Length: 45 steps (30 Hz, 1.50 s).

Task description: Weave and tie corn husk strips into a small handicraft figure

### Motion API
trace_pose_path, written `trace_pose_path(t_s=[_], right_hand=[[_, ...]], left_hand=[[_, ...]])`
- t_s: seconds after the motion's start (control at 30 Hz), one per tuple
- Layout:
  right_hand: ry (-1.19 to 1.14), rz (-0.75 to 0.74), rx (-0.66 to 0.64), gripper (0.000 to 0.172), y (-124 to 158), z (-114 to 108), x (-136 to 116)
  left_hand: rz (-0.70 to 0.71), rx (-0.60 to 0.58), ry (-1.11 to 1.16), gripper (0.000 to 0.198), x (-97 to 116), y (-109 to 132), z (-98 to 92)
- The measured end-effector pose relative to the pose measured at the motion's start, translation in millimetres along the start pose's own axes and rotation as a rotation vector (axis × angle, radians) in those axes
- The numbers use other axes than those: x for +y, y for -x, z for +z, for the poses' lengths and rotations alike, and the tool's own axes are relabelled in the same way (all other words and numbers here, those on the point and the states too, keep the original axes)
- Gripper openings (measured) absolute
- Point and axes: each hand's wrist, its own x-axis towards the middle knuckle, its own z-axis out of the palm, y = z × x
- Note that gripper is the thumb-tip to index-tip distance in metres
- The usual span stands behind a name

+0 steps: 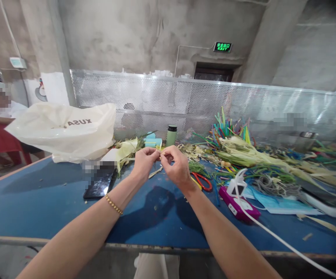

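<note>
My left hand (pixel 145 161) and my right hand (pixel 177 166) meet above the blue table, fingertips nearly touching. Both are closed in a pinch on a small pale yellow piece (pixel 161 154). It is mostly covered by the fingers, so its kind is unclear. Behind the hands stands a green bottle (pixel 171 136) with a black lid. Red-handled scissors (pixel 204 182) lie just right of my right hand. Left of my left hand are pale green corn husks (pixel 126 150) and a dark phone or tablet (pixel 100 183).
A large white plastic bag (pixel 66 131) sits at the table's left. To the right lie piled husks (pixel 243 153), coiled cords (pixel 272 184), a blue mask (pixel 286 203) and a purple power strip (pixel 239 205) with a white cable. A perforated metal screen (pixel 156 100) borders the back.
</note>
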Motion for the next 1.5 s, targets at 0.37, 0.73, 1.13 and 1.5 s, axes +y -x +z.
trace_pose_path(t_s=[0.37,0.73,1.13,1.5], right_hand=[[-0.264,0.385,0.112,0.014,-6.2,3.7,12.4],[-0.218,0.428,0.148,0.015,-7.4,2.4,14.2],[-0.203,0.450,0.196,0.016,-7.5,2.5,12.1],[-0.255,0.494,0.173,0.017,-8.5,2.4,8.8]], left_hand=[[0.008,-0.062,-0.080,0.019,-1.6,-1.1,-1.7],[0.021,-0.168,-0.058,0.021,-1.0,-0.3,-4.6],[0.084,-0.206,-0.126,0.019,5.5,1.4,-3.3],[0.051,-0.225,-0.142,0.022,7.6,-0.5,-5.2]])
